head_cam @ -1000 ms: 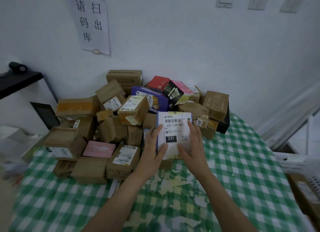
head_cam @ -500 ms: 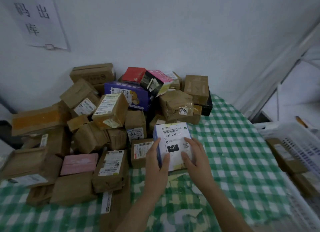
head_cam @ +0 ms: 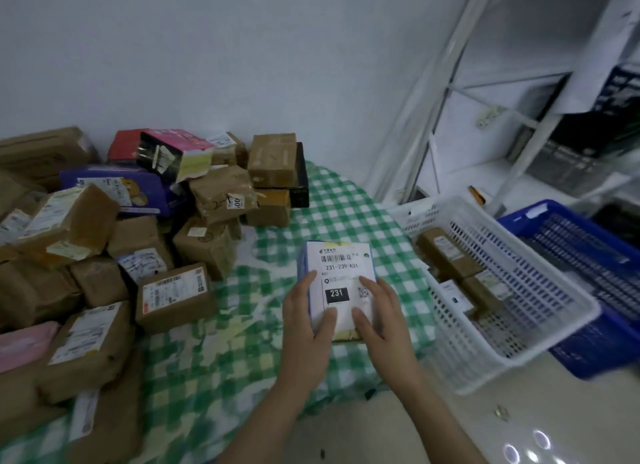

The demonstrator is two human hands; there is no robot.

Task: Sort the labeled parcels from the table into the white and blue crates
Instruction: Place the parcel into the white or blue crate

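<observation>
I hold a small white-labelled parcel marked "231-239-K01" and "231" above the green checked table, near its right edge. My left hand grips its left side with the thumb across the label. My right hand grips its right side, thumb also on the label. To the right stands a white crate with several brown parcels inside. A blue crate sits behind and partly under it.
A heap of brown, purple, red and pink parcels covers the left half of the table. A white metal shelf frame stands against the wall at the right. Pale floor shows at the lower right.
The view has swung right, so the two crates now show. Both hands carried the labelled parcel rightward from the pile toward the table's right edge, keeping the same hold.
</observation>
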